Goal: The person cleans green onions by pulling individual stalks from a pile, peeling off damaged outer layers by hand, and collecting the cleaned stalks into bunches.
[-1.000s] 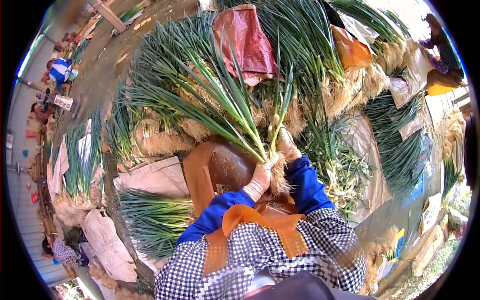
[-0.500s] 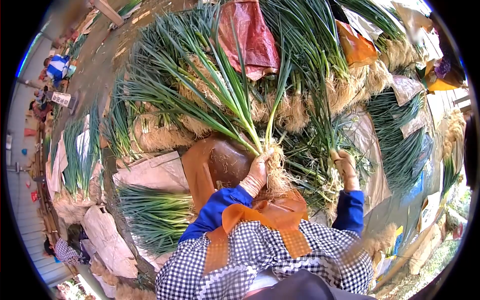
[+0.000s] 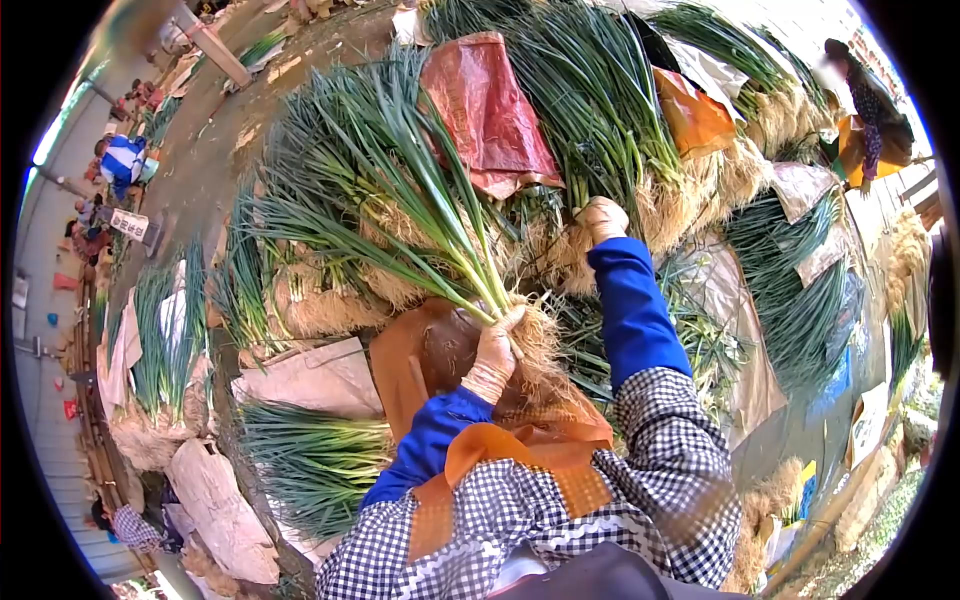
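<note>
In my left hand (image 3: pixel 494 352), closed just above the roots, is a bunch of spring onions (image 3: pixel 475 262) with long green leaves fanned toward the upper left. Its pale, stringy roots (image 3: pixel 540 340) hang out to the right of my fingers. My right hand (image 3: pixel 603 218) reaches forward to the root end of the heaped spring onions (image 3: pixel 590 100). Its fingers are curled down among the stems there, and what they grip is hidden. A red sheet (image 3: pixel 490 110) lies over the heap to the left of that hand.
Loose trimmed leaves (image 3: pixel 700 335) lie below my right forearm. A brown sheet (image 3: pixel 405 365) covers my lap. More bunches (image 3: pixel 315 455) lie to the left, beside a piece of cardboard (image 3: pixel 312 382). Another person (image 3: pixel 870 110) is at the upper right.
My right hand has left the spring onion it held over the trimmings and moved forward to the heap. My left hand has shifted slightly down and left with the bunch.
</note>
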A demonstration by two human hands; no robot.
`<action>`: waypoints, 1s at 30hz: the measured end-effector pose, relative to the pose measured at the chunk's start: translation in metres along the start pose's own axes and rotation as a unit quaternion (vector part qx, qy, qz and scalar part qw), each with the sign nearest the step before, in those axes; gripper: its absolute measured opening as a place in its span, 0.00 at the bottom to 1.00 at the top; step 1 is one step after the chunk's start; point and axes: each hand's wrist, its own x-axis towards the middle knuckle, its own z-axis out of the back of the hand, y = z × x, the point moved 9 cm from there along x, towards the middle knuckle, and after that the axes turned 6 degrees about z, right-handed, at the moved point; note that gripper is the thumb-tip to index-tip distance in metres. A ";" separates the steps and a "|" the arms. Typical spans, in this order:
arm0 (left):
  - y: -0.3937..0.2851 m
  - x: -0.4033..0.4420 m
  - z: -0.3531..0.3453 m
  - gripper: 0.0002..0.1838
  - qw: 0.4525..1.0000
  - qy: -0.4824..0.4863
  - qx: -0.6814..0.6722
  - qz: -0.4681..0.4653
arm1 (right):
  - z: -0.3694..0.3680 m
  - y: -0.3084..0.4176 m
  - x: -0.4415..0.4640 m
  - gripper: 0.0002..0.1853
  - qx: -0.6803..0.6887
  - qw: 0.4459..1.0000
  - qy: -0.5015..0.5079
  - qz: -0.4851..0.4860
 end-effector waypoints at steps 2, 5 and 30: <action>0.014 0.007 0.006 0.08 1.000 -0.001 -0.002 0.028 | -0.012 -0.020 -0.043 0.10 0.393 0.916 0.043 0.070; 0.068 0.002 0.001 0.10 0.974 0.053 -0.100 0.198 | -0.002 0.003 -0.143 0.15 0.598 0.790 0.131 0.014; 0.110 -0.051 -0.036 0.12 0.923 0.110 -0.164 0.330 | -0.048 -0.012 -0.186 0.26 0.619 0.771 0.139 -0.063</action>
